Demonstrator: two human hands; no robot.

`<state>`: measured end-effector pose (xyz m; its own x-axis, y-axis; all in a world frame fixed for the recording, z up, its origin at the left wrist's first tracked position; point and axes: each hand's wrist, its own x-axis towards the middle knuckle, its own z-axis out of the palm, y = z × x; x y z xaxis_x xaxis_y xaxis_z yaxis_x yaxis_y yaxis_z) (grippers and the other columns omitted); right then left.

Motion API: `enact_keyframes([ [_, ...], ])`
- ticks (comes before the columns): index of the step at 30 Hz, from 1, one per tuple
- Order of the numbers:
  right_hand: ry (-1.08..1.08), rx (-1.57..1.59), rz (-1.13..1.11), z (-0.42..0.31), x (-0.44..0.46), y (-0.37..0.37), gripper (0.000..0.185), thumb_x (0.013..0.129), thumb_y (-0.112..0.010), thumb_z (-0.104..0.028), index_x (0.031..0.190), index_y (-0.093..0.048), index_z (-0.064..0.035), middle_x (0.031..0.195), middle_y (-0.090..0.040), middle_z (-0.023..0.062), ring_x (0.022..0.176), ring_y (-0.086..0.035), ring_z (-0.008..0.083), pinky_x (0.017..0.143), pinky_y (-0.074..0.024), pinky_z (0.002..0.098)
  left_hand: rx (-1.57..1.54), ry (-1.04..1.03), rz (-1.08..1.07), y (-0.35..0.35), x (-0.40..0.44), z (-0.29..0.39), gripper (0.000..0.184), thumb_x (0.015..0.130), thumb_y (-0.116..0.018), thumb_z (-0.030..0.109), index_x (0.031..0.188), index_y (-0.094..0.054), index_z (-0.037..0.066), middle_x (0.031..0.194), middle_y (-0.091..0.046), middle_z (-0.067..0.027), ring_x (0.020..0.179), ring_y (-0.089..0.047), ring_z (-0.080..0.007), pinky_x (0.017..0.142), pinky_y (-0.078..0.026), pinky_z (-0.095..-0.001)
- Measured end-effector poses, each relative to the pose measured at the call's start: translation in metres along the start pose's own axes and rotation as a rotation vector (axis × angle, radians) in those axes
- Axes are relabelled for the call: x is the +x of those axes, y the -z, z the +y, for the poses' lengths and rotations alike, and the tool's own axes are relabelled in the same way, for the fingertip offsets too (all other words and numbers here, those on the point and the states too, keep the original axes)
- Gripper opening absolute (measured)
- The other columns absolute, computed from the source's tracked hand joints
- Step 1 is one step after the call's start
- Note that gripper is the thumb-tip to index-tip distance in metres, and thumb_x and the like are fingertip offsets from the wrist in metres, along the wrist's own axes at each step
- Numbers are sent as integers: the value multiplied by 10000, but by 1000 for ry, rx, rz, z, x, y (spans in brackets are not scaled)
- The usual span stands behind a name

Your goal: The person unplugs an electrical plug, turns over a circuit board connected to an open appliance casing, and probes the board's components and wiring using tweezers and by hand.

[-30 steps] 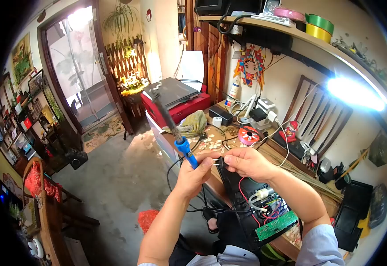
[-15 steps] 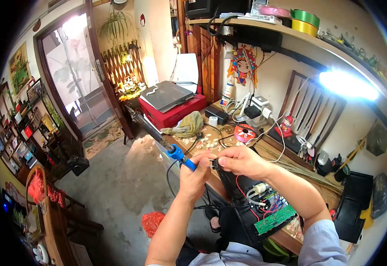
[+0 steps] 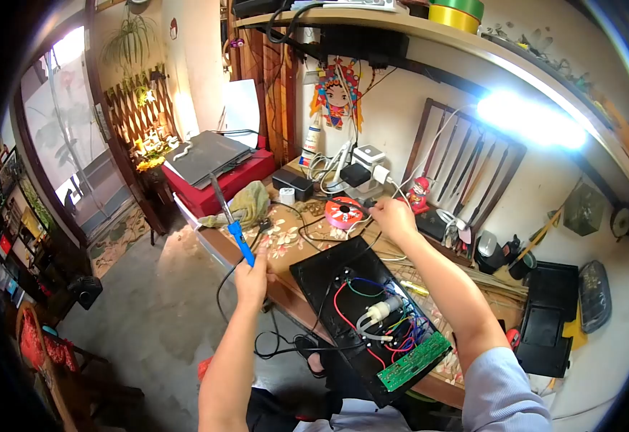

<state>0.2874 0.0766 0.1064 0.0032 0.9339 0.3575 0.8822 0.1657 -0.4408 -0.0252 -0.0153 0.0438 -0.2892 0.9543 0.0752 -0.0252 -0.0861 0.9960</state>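
Soldering iron (image 3: 241,241) with a bright blue handle is slanting upward in your left hand (image 3: 251,283), near the left edge of the table (image 3: 282,286), its metal end pointing away from you, toward the grey-topped red machine (image 3: 217,189). Your left fingers are wrapping closely around the lower handle. Your right hand (image 3: 394,217) is reaching beside the pink-rimmed spool (image 3: 340,214), its fingertips drawn narrow by a small dark piece; whether they are gripping it, you cannot tell from here.

The iron is likely feeling light and rigid, its handle smooth and perhaps a little slippery; the blue part is offering the sensible hold, while the metal may be hot. In front of you, the black casing (image 3: 313,269) is lying on the table, looking stiff and shallow; its rim would be the sturdier place to grasp. Inside, slim red wires (image 3: 338,302) are curving loosely beside a cream cylindrical component (image 3: 383,309) with soft-looking translucent tubing. The flat green circuit board (image 3: 414,361) is resting across the near end, probably fragile. Beyond, an olive cloth (image 3: 248,206) is bunching in limp folds.
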Motion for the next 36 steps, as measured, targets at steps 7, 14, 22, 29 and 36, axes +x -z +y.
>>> enact_keyframes([
  [7, -202, -321, 49, 54, 59, -45, 302, 887, -605, -298, 911, -727, -23, 920, -717, 192, 897, -694, 369, 805, -548, 469, 216, 48, 48, -4, 42, -42, 424, 950, -618, 374, 711, -593, 25, 609, -595, -48, 494, -544, -118, 485, -428, -279],
  [14, -258, -326, 117, 64, 84, -66, 282, 885, -586, -260, 883, -731, -18, 918, -715, 200, 897, -695, 373, 798, -549, 477, 380, -21, 160, -4, 48, -60, 428, 916, -629, 365, 720, -548, -7, 583, -516, -110, 557, -486, -201, 586, -424, -382],
  [22, -222, -287, 177, 69, 83, -69, 295, 891, -588, -271, 850, -724, -11, 872, -706, 203, 863, -684, 388, 789, -535, 493, 435, -44, 155, -7, 42, -47, 434, 922, -618, 354, 692, -533, -4, 581, -505, -114, 549, -476, -213, 575, -414, -386],
  [29, -145, -271, 181, 79, 86, -73, 289, 881, -626, -315, 883, -726, -43, 880, -706, 197, 855, -681, 383, 785, -535, 482, 490, -56, 133, -6, 42, -47, 429, 914, -618, 368, 713, -561, -7, 604, -516, -150, 575, -510, -258, 608, -431, -397],
  [36, -225, -156, 154, 72, 89, -66, 288, 864, -639, -324, 914, -746, -61, 887, -707, 203, 858, -681, 382, 788, -534, 465, 537, -99, 184, -11, 40, -44, 420, 907, -608, 386, 758, -626, -6, 646, -577, -199, 647, -601, -347, 651, -457, -432],
])
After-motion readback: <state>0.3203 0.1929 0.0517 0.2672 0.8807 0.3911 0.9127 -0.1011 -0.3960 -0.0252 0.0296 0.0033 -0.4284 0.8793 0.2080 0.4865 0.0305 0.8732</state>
